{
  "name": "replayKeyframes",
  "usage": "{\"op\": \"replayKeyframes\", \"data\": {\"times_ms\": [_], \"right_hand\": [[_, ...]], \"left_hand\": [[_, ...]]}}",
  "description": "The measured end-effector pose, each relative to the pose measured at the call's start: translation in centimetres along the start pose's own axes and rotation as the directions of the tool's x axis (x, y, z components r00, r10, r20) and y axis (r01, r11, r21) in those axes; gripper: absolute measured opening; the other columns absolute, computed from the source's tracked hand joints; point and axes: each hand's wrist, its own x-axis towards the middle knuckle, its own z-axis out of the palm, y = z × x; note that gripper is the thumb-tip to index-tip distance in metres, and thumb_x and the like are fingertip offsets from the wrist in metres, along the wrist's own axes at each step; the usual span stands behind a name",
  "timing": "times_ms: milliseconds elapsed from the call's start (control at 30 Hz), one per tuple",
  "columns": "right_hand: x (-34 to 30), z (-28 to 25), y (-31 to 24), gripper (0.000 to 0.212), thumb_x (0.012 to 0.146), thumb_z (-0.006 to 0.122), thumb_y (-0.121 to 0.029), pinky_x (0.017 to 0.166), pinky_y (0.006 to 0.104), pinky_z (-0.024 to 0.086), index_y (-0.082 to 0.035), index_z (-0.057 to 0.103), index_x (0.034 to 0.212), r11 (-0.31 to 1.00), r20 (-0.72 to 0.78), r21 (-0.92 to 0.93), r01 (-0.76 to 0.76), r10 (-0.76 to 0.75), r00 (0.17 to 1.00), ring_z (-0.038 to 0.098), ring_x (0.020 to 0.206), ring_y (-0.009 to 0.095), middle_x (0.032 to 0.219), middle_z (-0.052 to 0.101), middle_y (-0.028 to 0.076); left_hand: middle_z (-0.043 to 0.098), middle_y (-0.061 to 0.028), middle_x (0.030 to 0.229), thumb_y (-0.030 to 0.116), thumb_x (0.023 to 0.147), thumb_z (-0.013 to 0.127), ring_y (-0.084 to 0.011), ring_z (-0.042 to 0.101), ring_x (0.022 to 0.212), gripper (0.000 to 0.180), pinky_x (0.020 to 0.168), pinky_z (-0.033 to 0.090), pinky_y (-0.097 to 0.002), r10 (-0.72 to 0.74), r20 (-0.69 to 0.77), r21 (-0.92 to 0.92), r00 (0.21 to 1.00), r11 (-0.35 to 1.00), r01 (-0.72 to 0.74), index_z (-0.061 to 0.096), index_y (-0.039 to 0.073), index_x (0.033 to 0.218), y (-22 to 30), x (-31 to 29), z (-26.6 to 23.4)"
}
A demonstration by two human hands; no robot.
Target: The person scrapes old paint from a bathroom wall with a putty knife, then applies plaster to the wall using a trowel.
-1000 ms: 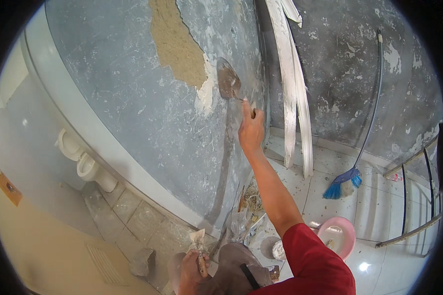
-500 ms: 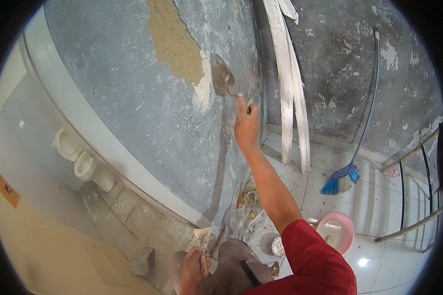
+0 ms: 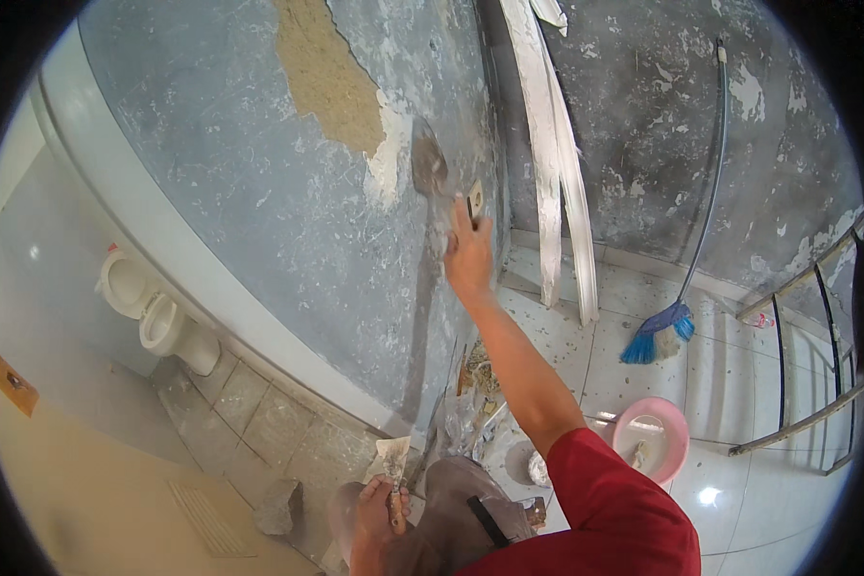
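Head camera view, looking steeply down and ahead: a person in a red sleeve (image 3: pixel 600 509) works at a worn blue-grey wall (image 3: pixel 259 182). The right arm reaches forward, and the right hand (image 3: pixel 468 254) is curled around the handle of a trowel (image 3: pixel 429 165), the handle's pale end showing above the fist. The trowel's blade, slightly blurred, is at the wall surface, pointing upward; whether it touches cannot be told. Just left of it lies a ragged white patch (image 3: pixel 386 158), bordering a larger bare tan area (image 3: pixel 326 82). Low in the view, near the person's knees (image 3: pixel 456 494), the left hand (image 3: pixel 372 509) has its fingers wrapped around the wooden handle of a scraper (image 3: pixel 393 461), whose flat, stained blade points up. To the right, long white strips (image 3: pixel 547 144) stand by a dark, flaking wall (image 3: pixel 643 144), with a blue-bristled broom (image 3: pixel 662 336) leaning farther right. On the pale tiled floor sits a pink basin (image 3: pixel 679 449), near a metal frame (image 3: pixel 802 422). At left, beyond the wall's white edge, is a white toilet (image 3: pixel 178 331) with its lid raised.
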Motion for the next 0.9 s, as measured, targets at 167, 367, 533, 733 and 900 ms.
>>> {"op": "replayKeyframes", "data": {"times_ms": [167,367,533,733,900], "right_hand": [[-3.9,-2.7,0.9,0.065,0.085,0.064,-0.002,0.075,0.042,0.048,-0.01,0.04,0.145,0.989,0.029,0.068,-0.129,0.127,0.991,0.056,0.089,0.038,0.105,0.047,0.021],[-6.4,-3.9,1.2,0.042,0.091,0.06,-0.016,0.077,0.0496,0.047,0.004,0.048,0.126,0.966,0.158,0.069,-0.248,0.235,0.959,0.057,0.088,0.046,0.104,0.053,0.027],[-3.6,-4.1,-1.9,0.031,0.092,0.057,-0.018,0.075,0.0521,0.046,0.003,0.053,0.114,0.887,0.272,0.219,-0.406,0.344,0.899,0.06,0.086,0.049,0.092,0.062,0.029],[0.5,-4.0,-4.8,0.032,0.092,0.058,-0.021,0.075,0.052,0.046,0.004,0.055,0.112,0.942,0.152,0.213,-0.259,0.23,0.961,0.06,0.087,0.049,0.092,0.063,0.03],[4.8,-4.0,-7.8,0.028,0.09,0.06,-0.018,0.074,0.0525,0.046,0.005,0.055,0.107,0.959,0.055,0.235,-0.161,0.152,0.987,0.06,0.085,0.048,0.091,0.063,0.028]], "left_hand": [[0.061,-0.0088,0.077,0.013,0.098,0.05,-0.0165,0.058,0.06,0.006,0.047,0.05,-0.0288,-0.006,0.01,-0.021,1.0,1.0,0.006,0.051,0.007,0.098,-0.1,0.3,-0.4],[0.06,-0.0084,0.078,0.015,0.097,0.053,-0.0166,0.059,0.065,0.008,0.05,0.051,-0.0284,-0.001,0.01,-0.029,1.0,1.0,0.001,0.054,0.007,0.097,0.2,0.1,-0.6],[0.06,-0.0085,0.079,0.016,0.097,0.054,-0.0168,0.059,0.065,0.009,0.051,0.05,-0.0286,0.017,0.017,0.008,1.0,1.0,-0.017,0.054,0.007,0.097,0.0,0.0,-0.9],[0.059,-0.0083,0.079,0.015,0.097,0.054,-0.0172,0.058,0.065,0.008,0.05,0.049,-0.0287,0.011,0.001,0.014,1.0,1.0,-0.011,0.053,0.007,0.097,0.1,-0.6,-0.7],[0.059,-0.008,0.079,0.015,0.097,0.054,-0.0173,0.058,0.064,0.008,0.049,0.049,-0.0286,-0.007,0.01,0.022,1.0,1.0,0.007,0.053,0.007,0.097,0.1,-0.5,-0.8]]}}
